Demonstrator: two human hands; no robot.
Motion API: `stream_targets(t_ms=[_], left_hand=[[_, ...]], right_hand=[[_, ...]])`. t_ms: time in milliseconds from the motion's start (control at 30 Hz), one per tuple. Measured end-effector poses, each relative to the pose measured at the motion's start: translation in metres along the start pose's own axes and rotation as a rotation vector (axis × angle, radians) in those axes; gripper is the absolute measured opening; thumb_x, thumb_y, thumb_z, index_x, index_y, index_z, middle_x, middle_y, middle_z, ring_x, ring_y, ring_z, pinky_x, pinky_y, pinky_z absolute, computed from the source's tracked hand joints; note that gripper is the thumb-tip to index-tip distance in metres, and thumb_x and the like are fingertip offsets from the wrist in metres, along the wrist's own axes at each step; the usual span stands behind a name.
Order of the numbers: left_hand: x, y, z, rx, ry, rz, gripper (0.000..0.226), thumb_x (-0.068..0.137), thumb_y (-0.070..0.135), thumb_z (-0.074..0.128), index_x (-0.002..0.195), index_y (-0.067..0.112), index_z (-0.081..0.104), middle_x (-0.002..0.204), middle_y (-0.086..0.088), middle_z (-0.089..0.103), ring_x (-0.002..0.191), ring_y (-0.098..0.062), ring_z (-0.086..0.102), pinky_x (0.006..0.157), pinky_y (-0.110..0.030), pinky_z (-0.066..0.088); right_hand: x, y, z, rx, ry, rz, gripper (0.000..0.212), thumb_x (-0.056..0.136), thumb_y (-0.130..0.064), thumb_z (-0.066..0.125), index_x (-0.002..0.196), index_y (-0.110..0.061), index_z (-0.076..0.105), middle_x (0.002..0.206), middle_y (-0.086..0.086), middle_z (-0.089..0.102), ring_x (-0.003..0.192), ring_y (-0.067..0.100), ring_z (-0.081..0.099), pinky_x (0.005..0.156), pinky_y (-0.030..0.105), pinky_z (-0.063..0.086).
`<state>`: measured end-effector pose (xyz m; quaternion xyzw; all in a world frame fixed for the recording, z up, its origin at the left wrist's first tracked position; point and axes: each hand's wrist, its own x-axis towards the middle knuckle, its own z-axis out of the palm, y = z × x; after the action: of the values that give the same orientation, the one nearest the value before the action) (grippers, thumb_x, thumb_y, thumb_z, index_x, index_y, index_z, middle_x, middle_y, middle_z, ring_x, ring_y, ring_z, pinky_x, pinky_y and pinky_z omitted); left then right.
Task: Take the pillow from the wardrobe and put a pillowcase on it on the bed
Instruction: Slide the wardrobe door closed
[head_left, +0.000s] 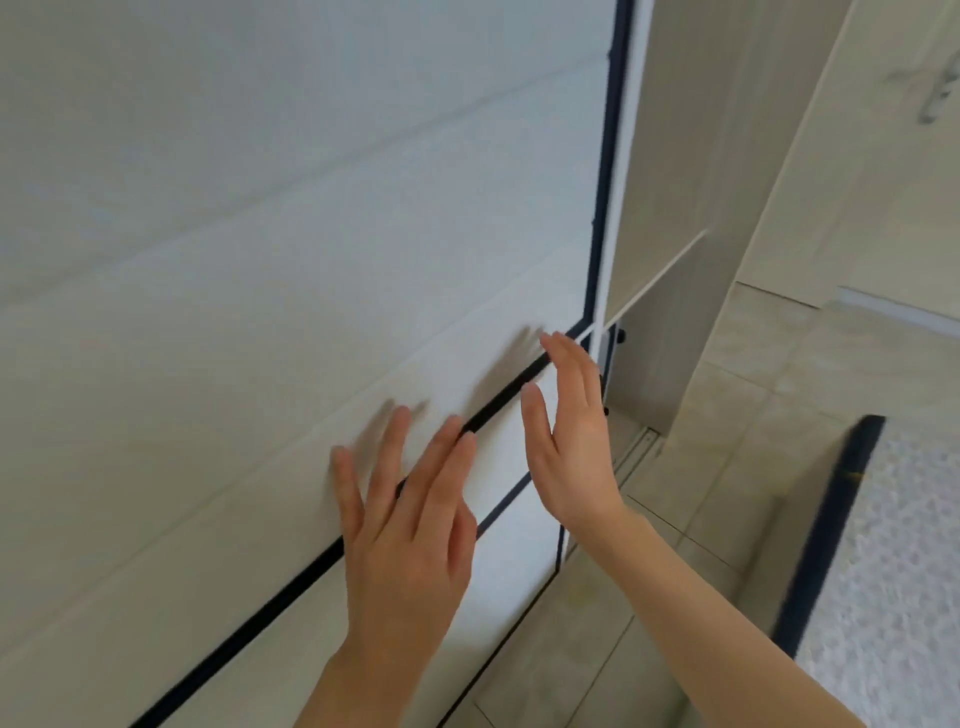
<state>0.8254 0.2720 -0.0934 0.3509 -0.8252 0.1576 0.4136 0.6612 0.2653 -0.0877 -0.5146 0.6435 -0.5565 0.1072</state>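
Two hands, left hand (410, 525) and right hand (569, 441), fingers spread wide, empty, at the wardrobe door (311, 208)

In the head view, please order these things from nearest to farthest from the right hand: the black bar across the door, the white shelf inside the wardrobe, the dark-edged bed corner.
1. The black bar, lying just left of the right hand.
2. The white shelf, above the hand and to its right, inside the open wardrobe.
3. The bed corner, far right, across the floor.
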Motion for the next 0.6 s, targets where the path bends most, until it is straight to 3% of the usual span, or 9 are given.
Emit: stream_targets(t_ms=[100, 300, 600], left_hand=[[-0.002, -0.004, -0.001, 0.190, -0.005, -0.072, 0.061, 0.088, 0.004, 0.053, 0.146, 0.018, 0.040, 0.156, -0.003, 0.036, 0.149, -0.033, 0.020, 0.119, -0.057, 0.006], [-0.005, -0.011, 0.021, 0.579, -0.040, -0.114, 0.061, 0.097, 0.031, 0.046, 0.154, 0.021, 0.027, 0.166, 0.000, 0.008, 0.152, -0.027, 0.004, 0.119, -0.053, -0.007], [0.007, -0.013, 0.052, 0.709, -0.028, -0.072, 0.062, 0.098, 0.045, 0.047, 0.154, 0.029, 0.026, 0.166, 0.000, 0.000, 0.152, -0.030, -0.003, 0.118, -0.055, -0.010]], right_hand=[[0.015, -0.006, 0.011, 0.001, -0.029, -0.066, 0.054, 0.103, -0.034, 0.035, 0.153, -0.023, 0.016, 0.162, -0.005, 0.010, 0.149, 0.006, 0.005, 0.120, 0.024, 0.010], [0.024, -0.001, 0.031, 0.051, -0.038, -0.077, 0.067, 0.102, -0.045, 0.031, 0.153, -0.030, -0.009, 0.161, -0.007, -0.019, 0.149, 0.012, -0.012, 0.121, 0.048, 0.014], [0.041, 0.017, 0.045, 0.068, 0.060, -0.070, 0.067, 0.101, -0.045, 0.025, 0.153, -0.020, -0.008, 0.159, -0.006, -0.021, 0.149, 0.024, -0.015, 0.119, 0.057, 0.009]])
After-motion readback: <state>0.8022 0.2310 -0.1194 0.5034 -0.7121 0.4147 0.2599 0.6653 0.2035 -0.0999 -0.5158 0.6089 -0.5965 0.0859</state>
